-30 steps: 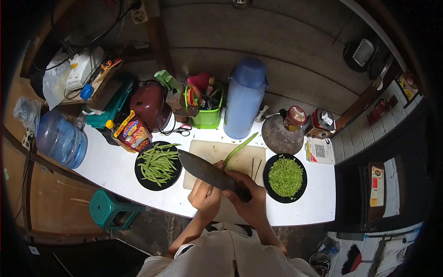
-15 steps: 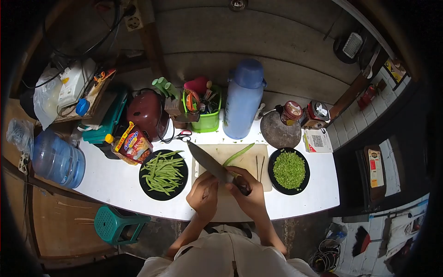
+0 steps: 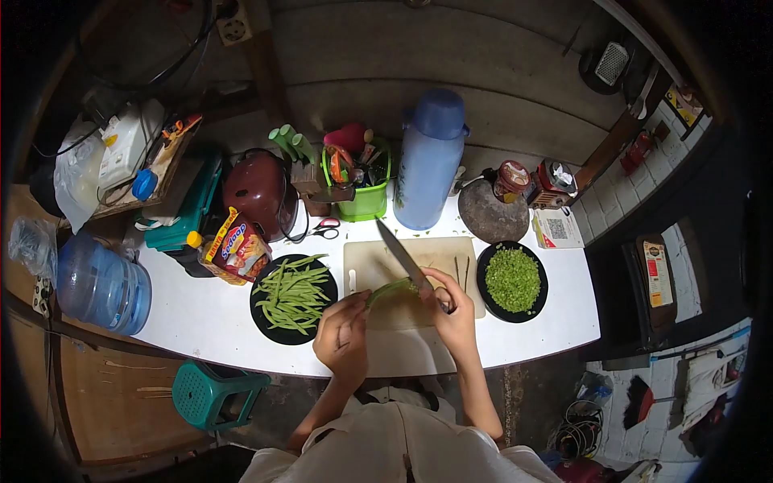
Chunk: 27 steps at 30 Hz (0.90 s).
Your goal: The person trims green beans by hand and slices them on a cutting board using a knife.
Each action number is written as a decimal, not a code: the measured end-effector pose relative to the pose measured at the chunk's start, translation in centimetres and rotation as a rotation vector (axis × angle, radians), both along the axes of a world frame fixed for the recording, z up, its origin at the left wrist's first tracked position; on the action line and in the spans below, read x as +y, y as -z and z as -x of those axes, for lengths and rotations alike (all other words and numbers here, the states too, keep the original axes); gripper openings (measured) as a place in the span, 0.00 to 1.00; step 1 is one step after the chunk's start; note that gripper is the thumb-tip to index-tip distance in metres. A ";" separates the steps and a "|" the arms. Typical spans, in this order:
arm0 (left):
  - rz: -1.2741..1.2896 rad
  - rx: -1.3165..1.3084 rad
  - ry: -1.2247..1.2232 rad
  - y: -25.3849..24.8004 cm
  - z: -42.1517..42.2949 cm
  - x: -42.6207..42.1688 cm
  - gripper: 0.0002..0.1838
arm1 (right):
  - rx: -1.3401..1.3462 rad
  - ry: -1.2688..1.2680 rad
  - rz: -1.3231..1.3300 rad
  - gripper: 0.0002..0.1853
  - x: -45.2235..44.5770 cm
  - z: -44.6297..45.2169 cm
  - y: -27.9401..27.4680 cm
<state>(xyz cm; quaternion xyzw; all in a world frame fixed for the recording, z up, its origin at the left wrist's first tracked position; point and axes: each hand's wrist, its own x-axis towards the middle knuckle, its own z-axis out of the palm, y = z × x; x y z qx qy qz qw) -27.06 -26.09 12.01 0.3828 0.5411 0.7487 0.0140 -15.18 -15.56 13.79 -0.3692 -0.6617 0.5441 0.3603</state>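
My right hand (image 3: 452, 314) is closed around the handle of a kitchen knife (image 3: 400, 251), its blade pointing up and to the left. In my left hand (image 3: 342, 334) the fingers pinch a green bean (image 3: 389, 291), whose far end reaches the knife near its handle. Both hands hover over the near part of a pale cutting board (image 3: 366, 262). To the left lies a black plate (image 3: 264, 324) of long green beans (image 3: 291, 294). Finely chopped green beans (image 3: 513, 278) fill another black plate (image 3: 541, 308) on the right.
Behind the board stand a tall blue thermos (image 3: 431, 165), a bright green utensil basket (image 3: 362, 205) and red-handled scissors (image 3: 326, 229). A round stone mortar (image 3: 491, 216) sits at the back right. Two thin dark sticks (image 3: 461, 270) lie on the board. A green stool (image 3: 209, 394) is below left.
The bean has swung down from over the board to between my hands. My left hand has moved slightly left, away from the knife, and the blade has shifted right and points more steeply upward.
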 end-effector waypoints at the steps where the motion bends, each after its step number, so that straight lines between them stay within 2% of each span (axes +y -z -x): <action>1: -0.019 -0.031 -0.011 0.4 0.3 -0.1 0.10 | -0.008 0.017 0.003 0.17 0.4 -0.2 1.1; 5: 0.003 -0.015 -0.059 1.1 1.6 -0.8 0.06 | -0.051 0.058 0.020 0.17 1.4 -0.8 3.1; 17: -0.072 -0.011 -0.129 -0.8 2.1 -0.3 0.07 | -0.153 0.135 -0.020 0.15 6.0 -2.7 4.3; 22: -0.078 -0.018 -0.194 -0.9 1.2 0.0 0.07 | -0.113 0.130 -0.002 0.15 9.0 -3.9 6.1; 27: -0.091 -0.061 -0.292 -1.7 -0.1 0.4 0.06 | -0.193 0.123 0.024 0.15 11.0 -5.1 6.2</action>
